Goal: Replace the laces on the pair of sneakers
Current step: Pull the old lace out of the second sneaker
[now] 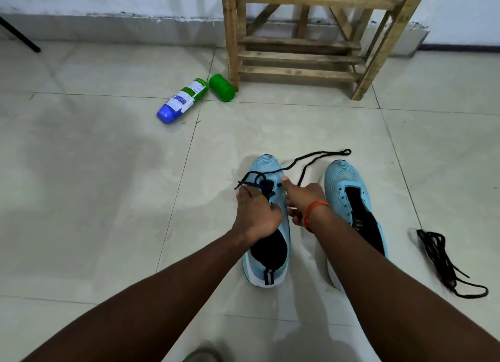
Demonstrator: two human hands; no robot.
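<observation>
Your left hand (255, 215) pinches the black lace (324, 153) at the eyelets of the blue sneaker (266, 165) at centre frame. Your right hand (305, 199) curls round the lace's other run, thumb out. The 2nd sneaker (342, 177) sits just right of it, unlaced.

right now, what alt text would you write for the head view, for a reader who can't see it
Seen from above, a person's left hand and right hand work a black lace into a light blue sneaker on a tiled floor. The second sneaker sits unlaced beside it, with a bundled lace to its right.
</observation>
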